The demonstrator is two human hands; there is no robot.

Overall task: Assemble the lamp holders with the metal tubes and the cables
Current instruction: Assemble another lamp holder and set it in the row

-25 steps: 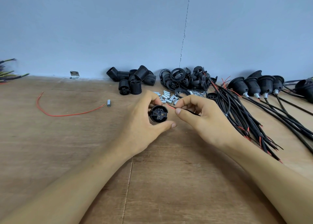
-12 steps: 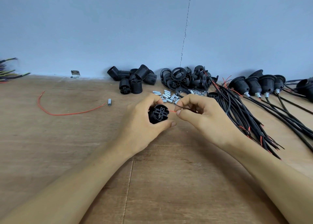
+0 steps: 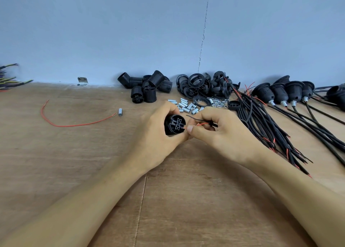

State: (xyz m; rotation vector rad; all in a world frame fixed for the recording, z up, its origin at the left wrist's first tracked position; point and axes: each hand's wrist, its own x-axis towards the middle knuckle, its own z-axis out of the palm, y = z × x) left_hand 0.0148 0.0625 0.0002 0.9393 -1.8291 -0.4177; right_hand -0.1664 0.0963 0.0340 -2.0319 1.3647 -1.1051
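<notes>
Just behind, metal tubes [image 3: 184, 106]; left fingers [image 3: 169, 106] around lamp holder [image 3: 174, 124], right fingers [image 3: 196, 131] tight on cable [image 3: 202, 124].

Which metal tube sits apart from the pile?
The lone metal tube beside the right end of the loose red wire, far left of the left hand. The rest form a heap just beyond that hand.

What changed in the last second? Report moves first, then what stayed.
The left hand turned the black plastic lamp holder slightly rightward; the right hand brought the cable's thin red wire tip up to its terminal face, the black wire now standing free. Both grips, and the parts piled along the wall, stayed.
</notes>
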